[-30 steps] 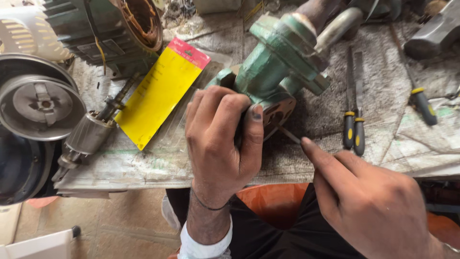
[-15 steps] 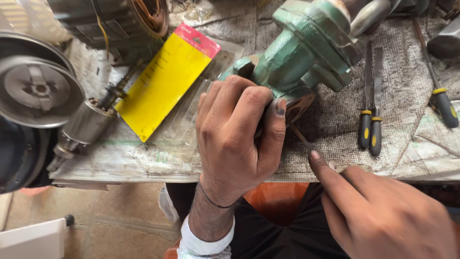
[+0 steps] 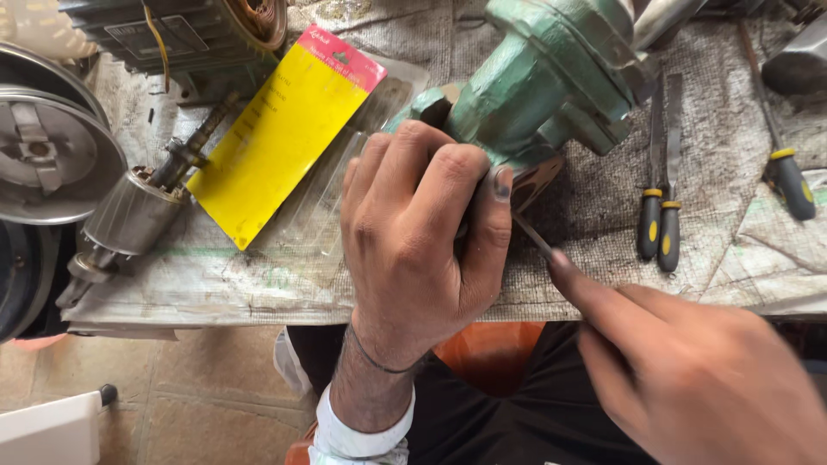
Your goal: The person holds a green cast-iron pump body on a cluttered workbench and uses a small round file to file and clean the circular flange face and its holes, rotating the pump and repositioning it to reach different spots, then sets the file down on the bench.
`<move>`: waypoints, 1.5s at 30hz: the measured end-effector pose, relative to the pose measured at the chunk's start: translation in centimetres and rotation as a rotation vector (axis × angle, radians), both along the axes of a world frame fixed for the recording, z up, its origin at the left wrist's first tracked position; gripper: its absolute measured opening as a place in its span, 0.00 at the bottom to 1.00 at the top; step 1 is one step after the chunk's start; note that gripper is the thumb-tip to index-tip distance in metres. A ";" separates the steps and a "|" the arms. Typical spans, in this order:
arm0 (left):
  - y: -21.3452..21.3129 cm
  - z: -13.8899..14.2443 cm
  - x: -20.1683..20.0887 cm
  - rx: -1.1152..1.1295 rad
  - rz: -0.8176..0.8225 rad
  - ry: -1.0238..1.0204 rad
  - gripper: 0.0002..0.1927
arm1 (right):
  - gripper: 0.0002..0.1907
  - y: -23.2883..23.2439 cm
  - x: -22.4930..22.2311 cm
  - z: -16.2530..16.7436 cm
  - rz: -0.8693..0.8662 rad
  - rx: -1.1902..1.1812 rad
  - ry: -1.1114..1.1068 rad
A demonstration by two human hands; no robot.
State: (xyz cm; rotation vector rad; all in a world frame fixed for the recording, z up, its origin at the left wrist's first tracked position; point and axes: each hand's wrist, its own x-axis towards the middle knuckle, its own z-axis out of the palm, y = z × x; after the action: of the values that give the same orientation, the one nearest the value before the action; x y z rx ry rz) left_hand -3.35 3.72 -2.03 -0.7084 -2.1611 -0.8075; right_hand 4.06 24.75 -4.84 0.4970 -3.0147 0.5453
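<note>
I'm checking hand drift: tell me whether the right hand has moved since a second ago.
Yes. The right hand has slid down-right, away from the green casting, relative to the bench edge.

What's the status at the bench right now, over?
Left hand clamped on green pump housing. Right hand pressing thin tool at its near end. Yellow card and two files lie clear on either side.

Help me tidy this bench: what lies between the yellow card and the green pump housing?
In the head view, the left hand lies between them, gripping the green pump housing; a clear plastic blister sits beside the yellow card.
</note>
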 end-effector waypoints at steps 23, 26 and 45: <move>-0.7 0.3 0.3 0.038 -0.020 -0.048 0.14 | 0.34 -1.7 0.7 0.4 0.008 0.526 0.042; -0.6 0.5 0.7 0.062 -0.030 -0.056 0.14 | 0.32 -0.5 1.7 -1.3 0.077 0.443 0.232; -1.1 0.8 1.1 0.114 -0.082 -0.061 0.12 | 0.29 -1.1 1.5 0.4 0.118 0.380 0.416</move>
State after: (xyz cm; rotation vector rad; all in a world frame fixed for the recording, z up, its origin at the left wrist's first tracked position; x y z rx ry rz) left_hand -2.29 2.64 -1.25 -0.7261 -2.1318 -0.9992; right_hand 5.51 23.68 -4.40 0.7068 -2.6911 -0.1280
